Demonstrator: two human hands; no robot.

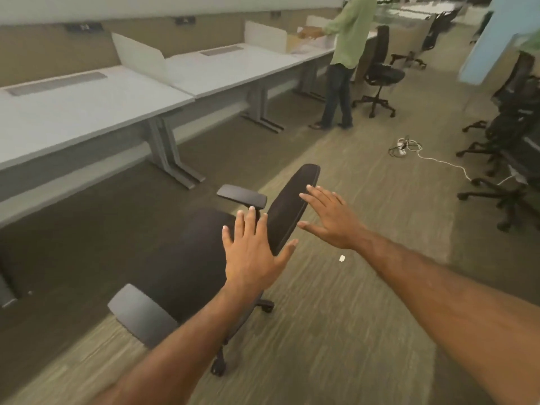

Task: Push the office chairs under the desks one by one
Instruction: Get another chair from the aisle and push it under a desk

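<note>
Carpeted office floor [350,317] stretches around us. Along its left side a long white surface [87,106] runs from near left to far right, with open leg space beneath it. At its far end a person in a green shirt [349,33] stands beside a black swivel chair [380,71]. More black chairs [511,141] crowd the right edge, and a white cable [409,147] lies on the floor between.

The chair [187,258] we mean to push stands in the near centre, out on the carpet and well apart from the surface, none of it tucked under. Its seat faces left toward the surface and its backrest [289,206] stands on the right side, so the line from backrest through seat points at the leg space. We judge that a leftward push on the backrest would roll it in.

Our right hand [330,220] is the nearer one to that backrest. It hovers at the backrest's edge, fingers straight and spread, and we cannot tell whether it touches. Our left hand [251,258] hangs over the seat, near the far armrest [242,197], fingers likewise straight and apart, gripping nothing. A small white scrap [342,258] lies on the carpet just right of the chair.
</note>
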